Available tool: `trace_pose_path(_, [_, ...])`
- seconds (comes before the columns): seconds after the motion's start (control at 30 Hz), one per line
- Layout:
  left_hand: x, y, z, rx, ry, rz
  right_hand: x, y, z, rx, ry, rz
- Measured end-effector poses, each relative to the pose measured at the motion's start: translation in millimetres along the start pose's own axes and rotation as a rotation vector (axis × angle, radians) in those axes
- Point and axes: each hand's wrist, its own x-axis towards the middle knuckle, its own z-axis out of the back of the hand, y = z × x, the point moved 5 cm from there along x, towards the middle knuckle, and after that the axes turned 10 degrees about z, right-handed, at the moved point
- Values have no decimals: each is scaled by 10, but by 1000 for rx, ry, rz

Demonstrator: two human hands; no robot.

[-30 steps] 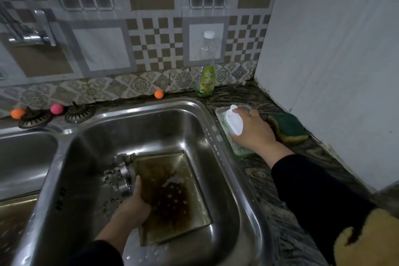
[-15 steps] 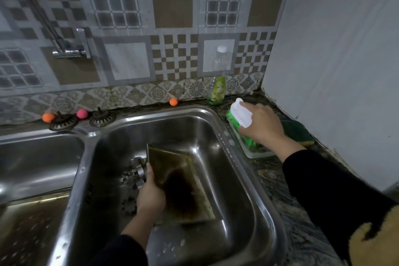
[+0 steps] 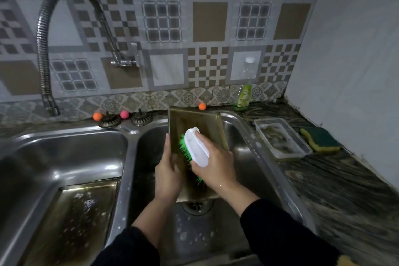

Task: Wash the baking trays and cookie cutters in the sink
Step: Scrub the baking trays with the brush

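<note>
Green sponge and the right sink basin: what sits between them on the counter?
In the head view, a clear plastic container lies between the green sponge and the right sink basin.

Two baking trays (image 3: pixel 195 123) (image 3: pixel 86 211), one scrubbing brush (image 3: pixel 195 147), two sink basins (image 3: pixel 64 149) (image 3: pixel 244 149), two sink strainers (image 3: pixel 109 121) (image 3: pixel 141 118), three small balls (image 3: pixel 97 116) (image 3: pixel 124 114) (image 3: pixel 202 106), one soap bottle (image 3: pixel 245 90), one plastic container (image 3: pixel 280 138), one sponge (image 3: pixel 319 139), one tap (image 3: pixel 49 49), two hands (image 3: pixel 167 170) (image 3: pixel 216 164).

Patterned grey-brown tiled wall (image 3: pixel 207 21); plain pale side wall (image 3: pixel 354 49); dim light.
</note>
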Motion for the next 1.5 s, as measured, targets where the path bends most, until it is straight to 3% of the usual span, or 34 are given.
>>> trace_pose_path(0.13, [-18,-15,220,-82,-57,-22,-175,318,-109,93,-38,69])
trace_pose_path(0.33, [-179,-146,149,-145,76,-143,529,533,246,-37,-249,-6])
trace_pose_path(0.5, [4,-132,364,-219,14,-130,165,590,-47,38,-180,22])
trace_pose_path(0.6, [31,-147,481,-236,-19,-158,-268,587,-193,36,-227,110])
trace_pose_path(0.87, [-159,-352,245,-211,47,-198,669,373,326,62,-310,-79])
trace_pose_path(1.07, [15,-203,460,-242,-67,-172,-355,410,-82,8,-245,80])
trace_pose_path(1.33, [-222,-520,154,-271,41,-195,722,233,541,45,-324,-110])
trace_pose_path(1.5, [-117,-379,316,-282,-92,-144,-194,259,155,36,-228,6])
